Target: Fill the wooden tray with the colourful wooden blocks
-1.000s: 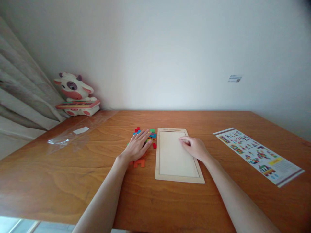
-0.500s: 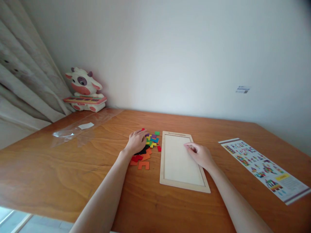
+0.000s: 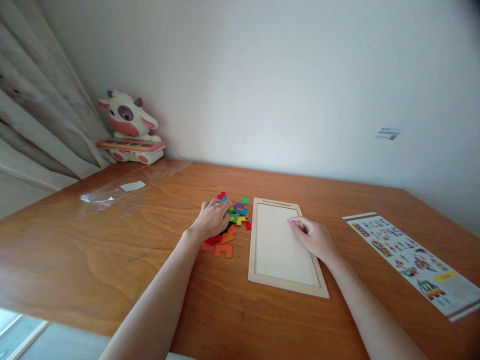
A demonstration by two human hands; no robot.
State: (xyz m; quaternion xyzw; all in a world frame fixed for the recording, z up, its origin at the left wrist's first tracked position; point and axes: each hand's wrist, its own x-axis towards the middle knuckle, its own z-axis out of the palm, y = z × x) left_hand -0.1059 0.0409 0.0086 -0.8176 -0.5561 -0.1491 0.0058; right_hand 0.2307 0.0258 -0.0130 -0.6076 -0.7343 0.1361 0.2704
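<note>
Head camera, watched from my remote seat: the left hand (image 3: 213, 218) lies over the left part of the pile of colored pieces (image 3: 234, 218), fingers bent. One second ago it was flat with fingers spread; since then the fingers have drawn in, and I now see black, purple and more orange pieces. I cannot tell whether it grasps any piece. The pile sits just left of the wooden tray (image 3: 277, 245), and a notched orange piece (image 3: 224, 247) lies at its near edge. The right hand (image 3: 309, 235) has stayed over the tray's right side, fingers curled toward the thumb; I cannot tell whether anything is pinched there. The printed sheet (image 3: 412, 265) lies well to the right. My view has swung slightly, so the wall label (image 3: 388, 133) appears farther right.
</note>
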